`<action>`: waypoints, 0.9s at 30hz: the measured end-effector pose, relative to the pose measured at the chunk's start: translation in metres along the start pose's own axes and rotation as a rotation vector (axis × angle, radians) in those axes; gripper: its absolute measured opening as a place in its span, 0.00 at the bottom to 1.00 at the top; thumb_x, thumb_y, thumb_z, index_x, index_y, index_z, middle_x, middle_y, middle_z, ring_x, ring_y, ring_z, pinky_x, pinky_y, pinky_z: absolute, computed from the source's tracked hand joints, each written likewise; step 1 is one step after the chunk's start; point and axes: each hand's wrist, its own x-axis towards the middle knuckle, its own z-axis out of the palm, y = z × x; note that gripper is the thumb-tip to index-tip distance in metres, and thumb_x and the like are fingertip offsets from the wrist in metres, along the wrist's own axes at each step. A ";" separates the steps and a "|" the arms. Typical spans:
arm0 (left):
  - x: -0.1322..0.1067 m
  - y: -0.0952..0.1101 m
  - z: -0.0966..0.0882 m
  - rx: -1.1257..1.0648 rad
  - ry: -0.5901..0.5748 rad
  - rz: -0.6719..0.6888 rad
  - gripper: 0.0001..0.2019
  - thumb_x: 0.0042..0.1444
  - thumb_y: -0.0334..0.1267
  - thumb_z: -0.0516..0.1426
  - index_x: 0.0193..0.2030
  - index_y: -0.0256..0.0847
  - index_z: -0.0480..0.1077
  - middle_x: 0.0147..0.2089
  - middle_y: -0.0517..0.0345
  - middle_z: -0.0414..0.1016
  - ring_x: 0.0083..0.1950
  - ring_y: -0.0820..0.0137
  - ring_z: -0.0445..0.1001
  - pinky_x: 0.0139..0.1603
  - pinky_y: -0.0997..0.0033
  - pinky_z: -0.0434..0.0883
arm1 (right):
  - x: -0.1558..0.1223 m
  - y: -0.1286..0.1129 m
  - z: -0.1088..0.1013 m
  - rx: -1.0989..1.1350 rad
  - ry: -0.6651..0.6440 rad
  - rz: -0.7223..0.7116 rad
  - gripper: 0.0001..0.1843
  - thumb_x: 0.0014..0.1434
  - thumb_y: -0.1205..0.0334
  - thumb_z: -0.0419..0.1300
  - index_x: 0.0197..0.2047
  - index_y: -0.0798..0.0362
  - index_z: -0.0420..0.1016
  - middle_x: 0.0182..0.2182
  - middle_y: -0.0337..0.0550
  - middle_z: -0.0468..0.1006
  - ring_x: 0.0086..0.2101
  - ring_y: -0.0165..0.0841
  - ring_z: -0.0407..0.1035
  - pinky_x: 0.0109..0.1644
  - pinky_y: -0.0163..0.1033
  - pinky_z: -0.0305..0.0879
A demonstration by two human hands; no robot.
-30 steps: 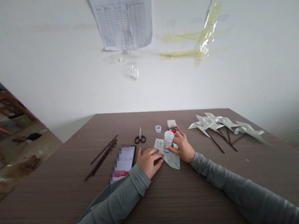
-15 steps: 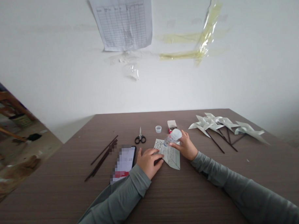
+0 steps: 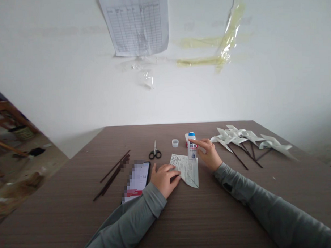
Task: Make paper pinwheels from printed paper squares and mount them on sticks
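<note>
Now bottle [image 3: 192, 146] upright, no longer tilted; right hand's [image 3: 210, 155] fingers [image 3: 200, 142] against it, grip unclear.

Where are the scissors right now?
In the head view, the scissors lie on the brown table, just beyond the phone and the person's left hand, left of the small white cap.

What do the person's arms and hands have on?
Both arms wear long, plain grey-green sleeves reaching the wrists: the left sleeve and the right sleeve, which has a small dark patch. The left hand and right hand are bare, without gloves. No cables or straps show.
</note>
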 end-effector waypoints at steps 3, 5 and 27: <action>-0.001 0.002 -0.008 -0.005 -0.029 0.002 0.11 0.80 0.36 0.73 0.57 0.58 0.98 0.73 0.48 0.96 0.79 0.42 0.89 0.94 0.02 0.63 | 0.008 0.000 -0.003 -0.012 -0.030 -0.049 0.31 0.82 0.63 0.62 0.75 0.30 0.96 0.56 0.50 0.95 0.60 0.57 0.81 0.70 0.67 0.78; -0.001 0.004 -0.011 0.007 -0.042 -0.005 0.12 0.80 0.35 0.72 0.58 0.57 0.98 0.74 0.48 0.96 0.80 0.42 0.89 0.95 0.02 0.62 | 0.016 -0.001 -0.005 -0.038 -0.052 -0.091 0.29 0.84 0.61 0.63 0.75 0.27 0.96 0.58 0.48 0.96 0.62 0.57 0.79 0.74 0.69 0.75; -0.003 0.004 -0.001 0.025 0.036 -0.020 0.08 0.75 0.34 0.75 0.53 0.54 0.96 0.66 0.51 0.97 0.75 0.42 0.91 0.94 0.10 0.68 | 0.058 -0.005 0.024 -0.462 -0.157 -0.188 0.33 0.86 0.65 0.64 0.84 0.26 0.89 0.69 0.50 0.96 0.70 0.58 0.75 0.85 0.77 0.60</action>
